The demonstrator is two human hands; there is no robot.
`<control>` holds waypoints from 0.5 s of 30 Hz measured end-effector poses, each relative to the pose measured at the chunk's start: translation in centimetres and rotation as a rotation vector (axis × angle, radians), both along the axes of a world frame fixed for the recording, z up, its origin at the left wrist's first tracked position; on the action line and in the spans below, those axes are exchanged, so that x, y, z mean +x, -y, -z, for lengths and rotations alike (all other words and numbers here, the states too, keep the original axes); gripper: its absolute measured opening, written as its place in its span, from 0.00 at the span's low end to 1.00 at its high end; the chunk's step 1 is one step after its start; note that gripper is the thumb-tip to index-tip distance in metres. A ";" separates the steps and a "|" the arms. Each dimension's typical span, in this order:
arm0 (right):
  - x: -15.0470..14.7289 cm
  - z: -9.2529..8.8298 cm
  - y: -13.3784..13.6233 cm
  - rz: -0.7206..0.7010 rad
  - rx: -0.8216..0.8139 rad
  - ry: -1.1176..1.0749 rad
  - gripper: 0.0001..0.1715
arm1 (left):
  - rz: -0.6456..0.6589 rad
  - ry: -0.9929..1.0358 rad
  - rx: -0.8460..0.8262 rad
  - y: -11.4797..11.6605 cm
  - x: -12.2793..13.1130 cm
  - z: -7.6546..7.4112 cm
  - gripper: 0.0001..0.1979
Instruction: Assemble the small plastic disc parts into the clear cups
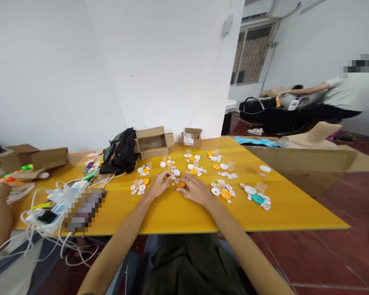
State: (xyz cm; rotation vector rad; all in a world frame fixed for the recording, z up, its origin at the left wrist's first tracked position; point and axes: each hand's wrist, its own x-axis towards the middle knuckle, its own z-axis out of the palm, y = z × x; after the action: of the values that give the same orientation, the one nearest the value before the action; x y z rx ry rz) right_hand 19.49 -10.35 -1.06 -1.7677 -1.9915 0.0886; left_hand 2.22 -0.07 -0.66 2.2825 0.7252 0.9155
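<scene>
Orange plastic disc (181, 184), one: on the worktop (184, 219), between the hands; taken as clock centre. Left hand (160, 184): at 9 o'clock, fingers part-curled beside small white pieces (173, 178); whether it pinches one, cannot tell. Right hand (198, 189): at 3 o'clock, part-open, fingers bent over the disc; grip cannot be told. Step, as judged: sorting or fitting the middle set's parts; the move calls for light fingertip precision. Neighbours: orange wheel (225, 194), 3 o'clock; teal wheel (258, 199), same bearing, farther. Edges: worktop's near edge, 6 o'clock. Open room: broadest towards 4 o'clock; tangled white cables (33, 219), 8 to 9 o'clock, restrict the left.
</scene>
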 end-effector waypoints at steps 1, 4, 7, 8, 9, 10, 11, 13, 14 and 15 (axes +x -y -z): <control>0.1 0.1 -0.1 0.003 0.008 0.001 0.13 | 0.001 0.002 0.005 0.0 0.0 0.0 0.08; 0.4 0.4 -0.2 0.021 0.045 -0.003 0.11 | 0.006 -0.001 0.013 0.1 0.0 0.1 0.10; 0.8 0.6 -0.4 0.034 0.088 -0.029 0.10 | 0.023 -0.005 0.044 0.2 0.0 0.1 0.11; 0.9 0.6 -0.4 0.030 0.096 -0.037 0.09 | 0.031 -0.007 0.061 0.3 0.0 0.1 0.11; 1.0 0.6 -0.4 0.023 0.098 -0.041 0.09 | 0.040 -0.011 0.080 0.4 0.0 0.1 0.12; 1.0 0.5 -0.3 0.014 0.096 -0.041 0.09 | 0.049 -0.017 0.098 0.4 0.0 0.1 0.12; 1.0 0.5 -0.3 0.005 0.089 -0.035 0.10 | 0.061 -0.025 0.115 0.5 0.0 0.2 0.12; 1.0 0.3 -0.2 -0.007 0.072 -0.022 0.11 | 0.084 -0.041 0.147 0.6 0.1 0.3 0.12; 1.0 0.1 -0.1 -0.009 0.064 -0.019 0.12 | 0.097 -0.049 0.164 0.6 0.1 0.3 0.11; 1.0 0.0 0.0 -0.009 0.057 -0.018 0.13 | 0.108 -0.056 0.182 0.7 0.1 0.4 0.11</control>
State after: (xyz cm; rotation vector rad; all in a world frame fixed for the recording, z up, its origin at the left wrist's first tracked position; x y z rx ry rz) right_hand 20.51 -10.38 -1.09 -1.7171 -1.9696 0.0501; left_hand 2.35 -0.74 -1.04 2.4888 0.5549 0.9018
